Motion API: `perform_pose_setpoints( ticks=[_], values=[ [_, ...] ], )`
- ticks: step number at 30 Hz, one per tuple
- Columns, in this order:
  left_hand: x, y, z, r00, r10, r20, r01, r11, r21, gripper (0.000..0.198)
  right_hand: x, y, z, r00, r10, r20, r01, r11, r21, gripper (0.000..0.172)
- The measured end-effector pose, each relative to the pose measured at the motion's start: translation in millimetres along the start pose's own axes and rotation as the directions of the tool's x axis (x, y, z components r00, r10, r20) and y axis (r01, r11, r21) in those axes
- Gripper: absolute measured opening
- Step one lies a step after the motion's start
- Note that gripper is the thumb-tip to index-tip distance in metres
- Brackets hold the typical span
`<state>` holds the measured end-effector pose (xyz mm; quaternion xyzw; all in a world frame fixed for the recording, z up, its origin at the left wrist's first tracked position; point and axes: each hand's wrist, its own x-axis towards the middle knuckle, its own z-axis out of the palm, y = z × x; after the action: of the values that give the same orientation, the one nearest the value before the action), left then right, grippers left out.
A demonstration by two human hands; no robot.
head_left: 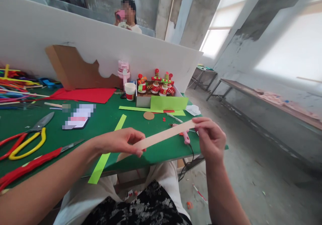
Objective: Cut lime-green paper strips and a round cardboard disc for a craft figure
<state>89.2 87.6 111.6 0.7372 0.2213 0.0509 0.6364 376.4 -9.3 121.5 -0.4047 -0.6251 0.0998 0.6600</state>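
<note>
A pale beige paper strip (164, 136) is stretched at a slant above the front of the green table. My left hand (125, 141) pinches its lower end between thumb and fingers. At the higher end, my right hand (210, 134) grips the strip with closed fingertips. Beneath the strip lies a pink glue gun (185, 137), partly covered, its cord running off the table edge. A lime green paper strip (102, 166) passes under my left hand and overhangs the front edge. Beyond the strip sits a round brown cardboard disc (149, 116).
Red-and-yellow-handled scissors (40, 134), a red-handled cutting tool (37, 163) and a phone (79, 117) lie left on the green table (105, 136). A box of small red-and-green figures (143, 101) and paper cups (130, 91) stand behind. Across a white partition (95, 40), a person (129, 15) drinks.
</note>
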Motion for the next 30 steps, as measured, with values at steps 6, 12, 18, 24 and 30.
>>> perform_pose_setpoints(
  ticks=[6,12,18,24,30],
  values=[
    [-29.7,-24.2,58.8,0.914,-0.255,-0.315,0.061,0.854,-0.517,0.042,-41.8,23.7,58.7,0.82,0.511,-0.257,-0.401,0.834,0.379,0.032],
    [-37.7,-66.0,140.3,0.822,-0.451,-0.347,-0.063,0.535,-0.843,0.056,-132.9,9.9,123.4,0.445,0.878,0.174,-0.775,0.281,0.566,0.032],
    [-37.5,-67.0,158.1,0.758,-0.473,-0.448,-0.224,0.456,-0.861,0.044,-96.7,31.0,130.6,0.598,0.801,0.017,-0.644,0.469,0.604,0.029],
    [-35.6,-62.8,155.1,0.861,-0.443,-0.248,-0.081,0.362,-0.929,0.044,-54.8,59.6,148.8,0.714,0.694,-0.087,-0.537,0.624,0.567,0.022],
    [-43.0,-74.1,170.9,0.86,-0.412,-0.301,-0.022,0.56,-0.828,0.045,-44.8,71.3,155.4,0.668,0.729,-0.151,-0.609,0.651,0.452,0.032]
  ],
)
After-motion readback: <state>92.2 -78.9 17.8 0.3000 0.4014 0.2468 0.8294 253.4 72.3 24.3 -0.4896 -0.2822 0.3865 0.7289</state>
